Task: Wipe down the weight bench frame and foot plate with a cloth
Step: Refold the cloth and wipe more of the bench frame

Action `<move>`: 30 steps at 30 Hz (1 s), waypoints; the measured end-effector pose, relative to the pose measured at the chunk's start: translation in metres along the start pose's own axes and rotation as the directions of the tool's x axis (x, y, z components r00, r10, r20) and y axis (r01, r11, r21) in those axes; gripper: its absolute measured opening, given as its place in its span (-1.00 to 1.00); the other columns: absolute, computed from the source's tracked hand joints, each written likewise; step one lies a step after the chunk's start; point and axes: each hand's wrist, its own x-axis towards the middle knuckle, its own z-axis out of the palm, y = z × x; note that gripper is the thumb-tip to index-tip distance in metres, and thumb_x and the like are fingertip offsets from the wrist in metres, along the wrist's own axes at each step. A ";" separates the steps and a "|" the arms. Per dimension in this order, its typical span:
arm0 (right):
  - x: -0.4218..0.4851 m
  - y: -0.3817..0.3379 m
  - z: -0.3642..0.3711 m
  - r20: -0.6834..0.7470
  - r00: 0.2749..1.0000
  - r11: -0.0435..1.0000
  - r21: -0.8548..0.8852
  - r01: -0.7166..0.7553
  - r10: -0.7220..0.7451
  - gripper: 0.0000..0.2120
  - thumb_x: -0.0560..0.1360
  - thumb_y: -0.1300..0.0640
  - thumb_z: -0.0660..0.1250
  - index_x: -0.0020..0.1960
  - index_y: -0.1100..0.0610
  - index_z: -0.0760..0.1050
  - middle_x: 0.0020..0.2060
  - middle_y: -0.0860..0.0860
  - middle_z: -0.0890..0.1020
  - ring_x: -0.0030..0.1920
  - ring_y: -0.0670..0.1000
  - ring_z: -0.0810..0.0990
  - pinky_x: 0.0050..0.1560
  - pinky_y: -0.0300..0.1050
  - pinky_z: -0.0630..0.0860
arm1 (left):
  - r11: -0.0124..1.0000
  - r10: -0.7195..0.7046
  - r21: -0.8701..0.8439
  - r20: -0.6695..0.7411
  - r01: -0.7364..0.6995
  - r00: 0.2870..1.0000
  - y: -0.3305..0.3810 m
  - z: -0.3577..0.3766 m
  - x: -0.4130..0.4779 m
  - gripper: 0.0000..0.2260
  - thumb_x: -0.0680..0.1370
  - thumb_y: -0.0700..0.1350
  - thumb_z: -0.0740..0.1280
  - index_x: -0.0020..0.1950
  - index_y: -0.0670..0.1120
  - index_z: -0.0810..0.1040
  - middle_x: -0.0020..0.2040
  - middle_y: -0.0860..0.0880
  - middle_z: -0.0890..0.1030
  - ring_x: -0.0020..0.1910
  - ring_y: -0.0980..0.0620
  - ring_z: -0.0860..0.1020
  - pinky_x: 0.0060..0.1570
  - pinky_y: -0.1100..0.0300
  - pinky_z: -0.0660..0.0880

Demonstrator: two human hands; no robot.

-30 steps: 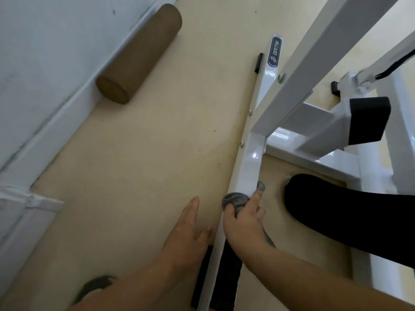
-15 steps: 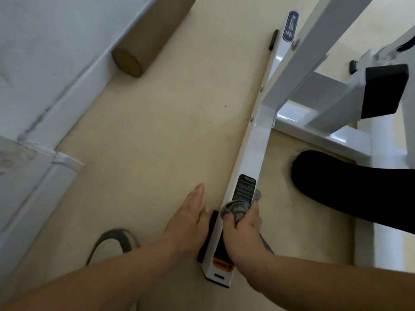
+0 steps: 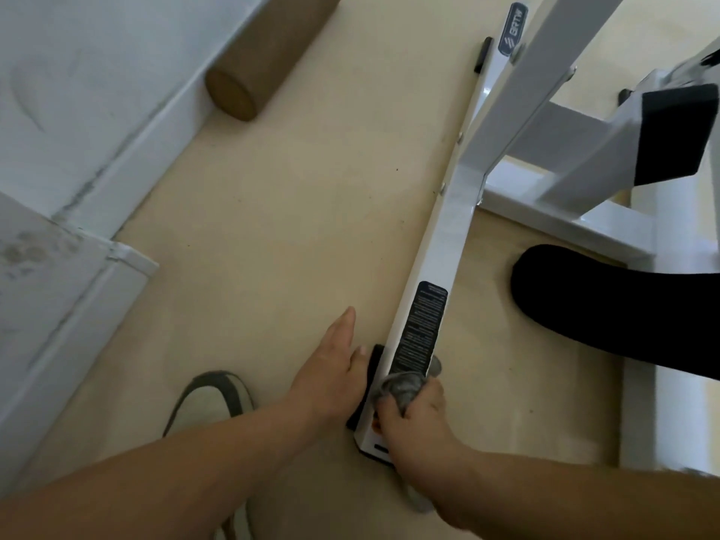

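Observation:
The white bench frame's floor bar [image 3: 448, 235] runs from the upper right down to the bottom centre, with a black label on its near end. My right hand [image 3: 417, 426] grips a bunched grey cloth [image 3: 405, 385] and presses it on the bar's near end, just below the label. My left hand [image 3: 331, 368] lies flat on the floor with straight fingers, its thumb side against the black rubber foot [image 3: 372, 368] on the bar's left side. White cross members [image 3: 553, 212] join the bar at the right.
A brown cylindrical roller [image 3: 265, 56] lies against the white wall and skirting [image 3: 117, 157] at upper left. A grey-and-white shoe [image 3: 210, 399] rests on the beige floor by my left forearm. A black-clad leg [image 3: 607, 305] lies right of the bar. A black pad [image 3: 678, 130] sits upper right.
My right hand has drawn the cloth down the bar from near the joint to the near end below the label. The view shifted, and my left hand stayed beside the rubber foot.

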 end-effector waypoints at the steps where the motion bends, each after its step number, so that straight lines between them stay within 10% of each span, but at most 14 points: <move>1: 0.008 -0.007 -0.003 -0.048 0.998 0.999 0.030 0.030 -0.029 -0.33 0.52 -0.07 0.36 0.51 -0.09 0.08 0.33 0.03 0.42 0.25 0.07 0.54 0.32 0.08 0.52 | 1.000 0.000 -0.005 0.002 0.000 1.000 -0.001 0.002 0.001 -0.43 0.73 -0.09 0.13 0.69 -0.02 -0.05 0.68 0.03 0.07 0.63 0.09 0.12 0.60 0.14 0.08; 6: 0.032 -0.030 -0.035 -0.070 0.978 0.978 0.051 0.202 -0.198 -0.17 0.54 -0.04 0.44 0.60 -0.16 -0.03 0.46 -0.05 0.36 0.42 0.00 0.42 0.47 0.13 0.40 | 0.999 -0.010 -0.035 -0.001 0.010 1.000 -0.007 0.004 -0.002 -0.43 0.73 -0.08 0.14 0.69 0.03 -0.06 0.67 0.07 0.08 0.63 0.11 0.12 0.61 0.08 0.11; 15: -0.004 -0.005 0.002 -0.011 0.995 0.990 -0.107 0.093 -0.095 -0.01 0.65 0.15 0.29 0.56 -0.04 -0.54 0.59 -0.06 -0.09 0.60 -0.02 0.02 0.49 -0.27 -0.04 | 0.998 0.001 -0.059 -0.031 -0.003 1.000 0.001 0.010 0.013 -0.43 0.73 -0.10 0.14 0.69 0.02 -0.02 0.67 0.07 0.10 0.62 0.11 0.15 0.60 0.03 0.15; 24: -0.007 -0.016 0.007 0.020 0.995 0.995 -0.015 -0.100 0.101 -0.08 0.64 0.23 0.24 0.59 0.02 -0.48 0.61 0.03 -0.20 0.62 0.03 -0.03 0.43 -0.32 -0.08 | 1.000 0.011 -0.016 -0.046 -0.012 0.999 0.015 -0.001 0.025 -0.44 0.72 -0.14 0.14 0.69 0.01 0.01 0.66 0.08 0.13 0.61 0.13 0.16 0.60 0.08 0.14; 30: 0.038 -0.058 -0.033 -0.066 0.993 0.994 0.048 0.096 -0.093 -0.03 0.63 0.08 0.34 0.60 -0.13 -0.43 0.62 -0.11 -0.15 0.62 0.03 0.00 0.57 -0.07 0.05 | 0.995 -0.030 -0.102 -0.142 0.016 0.989 0.024 -0.006 0.045 -0.44 0.71 -0.14 0.17 0.68 0.00 0.06 0.65 0.04 0.18 0.61 0.06 0.19 0.60 -0.02 0.16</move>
